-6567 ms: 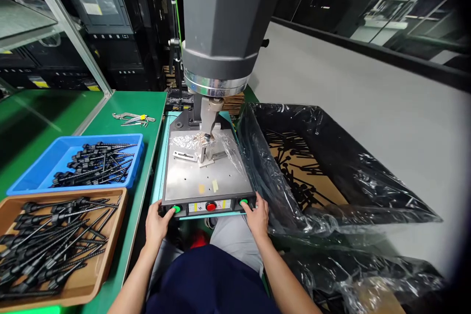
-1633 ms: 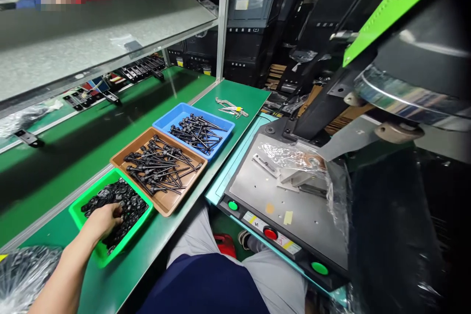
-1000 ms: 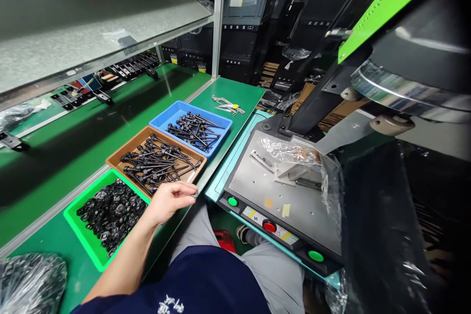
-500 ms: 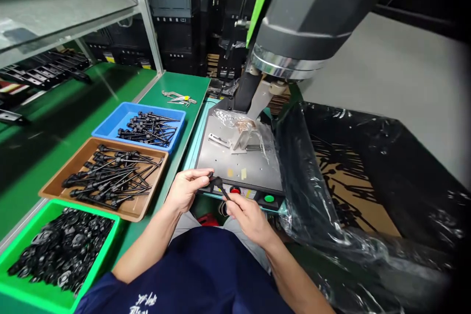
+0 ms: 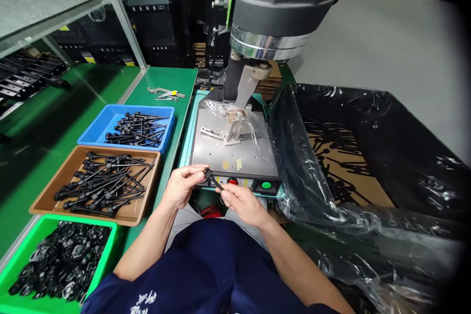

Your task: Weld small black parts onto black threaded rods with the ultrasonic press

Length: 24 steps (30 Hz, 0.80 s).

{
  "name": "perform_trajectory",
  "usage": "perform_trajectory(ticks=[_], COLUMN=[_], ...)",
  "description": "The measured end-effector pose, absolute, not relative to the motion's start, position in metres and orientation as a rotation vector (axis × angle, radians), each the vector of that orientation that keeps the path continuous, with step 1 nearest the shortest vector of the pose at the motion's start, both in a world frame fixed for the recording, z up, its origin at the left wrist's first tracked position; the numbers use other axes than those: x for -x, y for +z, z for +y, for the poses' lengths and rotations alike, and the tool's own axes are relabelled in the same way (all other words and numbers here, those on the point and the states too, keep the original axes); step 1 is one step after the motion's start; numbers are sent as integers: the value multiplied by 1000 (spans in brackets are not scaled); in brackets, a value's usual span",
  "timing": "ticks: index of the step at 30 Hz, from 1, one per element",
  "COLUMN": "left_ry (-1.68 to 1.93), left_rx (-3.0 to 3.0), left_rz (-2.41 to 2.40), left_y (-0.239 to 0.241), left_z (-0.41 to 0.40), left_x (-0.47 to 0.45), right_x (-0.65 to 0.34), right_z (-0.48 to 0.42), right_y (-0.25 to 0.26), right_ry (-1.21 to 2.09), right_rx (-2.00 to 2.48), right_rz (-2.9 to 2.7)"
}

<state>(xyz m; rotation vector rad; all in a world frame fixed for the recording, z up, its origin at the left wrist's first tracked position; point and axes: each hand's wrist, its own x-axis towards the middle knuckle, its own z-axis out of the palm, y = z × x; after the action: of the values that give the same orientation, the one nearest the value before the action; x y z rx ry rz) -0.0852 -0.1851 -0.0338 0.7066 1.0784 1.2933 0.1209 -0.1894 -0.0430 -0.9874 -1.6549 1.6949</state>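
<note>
In front of my lap, both hands hold a black ribbed rod (image 5: 214, 180) with a thicker head. My left hand (image 5: 183, 184) is closed, its thumb and fingers pinching at the head end. My right hand (image 5: 243, 202) grips the shaft lower down, with the rod slanting between the two. Whether a small black cap sits on the head under my left fingers, I cannot make out. Just beyond stands a press machine with a metal plate (image 5: 217, 157), a fixture (image 5: 232, 130) and a blade-like horn (image 5: 246, 86) above it.
To the left are a blue tray (image 5: 90, 130) and a brown tray (image 5: 40, 201) of black rods, plus a green bin (image 5: 14, 235) of small black parts. Pliers (image 5: 165, 92) lie behind. At right, a plastic-lined box (image 5: 294, 157) holds rods on cardboard. Red (image 5: 232, 182) and green (image 5: 266, 185) buttons face me.
The small black part in my left hand and the rod's head, seen apart before, are now together. My right hand has shifted slightly left and up. The view has turned a little right.
</note>
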Motion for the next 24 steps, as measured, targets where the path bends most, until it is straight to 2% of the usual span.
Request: perform_trajectory(ticks=[4, 7, 14, 21, 24], left_ry=[1245, 1226, 1253, 1169, 1238], left_rx=[-840, -941, -1059, -1157, -900], left_rz=[1105, 1134, 1183, 1147, 1218], left_y=[-32, -36, -50, -62, -58], left_z=[-184, -184, -173, -131, -88], left_x=[86, 86, 69, 44, 43], right_x=[-118, -116, -109, -109, -113], right_z=[-190, -192, -183, -136, -109], right_y=[-48, -51, -65, -79, -86], right_ry=[2120, 2244, 1951, 1854, 1718], right_rx=[847, 801, 820, 913, 973], right_rz=[-1161, -912, -1170, -832, -821])
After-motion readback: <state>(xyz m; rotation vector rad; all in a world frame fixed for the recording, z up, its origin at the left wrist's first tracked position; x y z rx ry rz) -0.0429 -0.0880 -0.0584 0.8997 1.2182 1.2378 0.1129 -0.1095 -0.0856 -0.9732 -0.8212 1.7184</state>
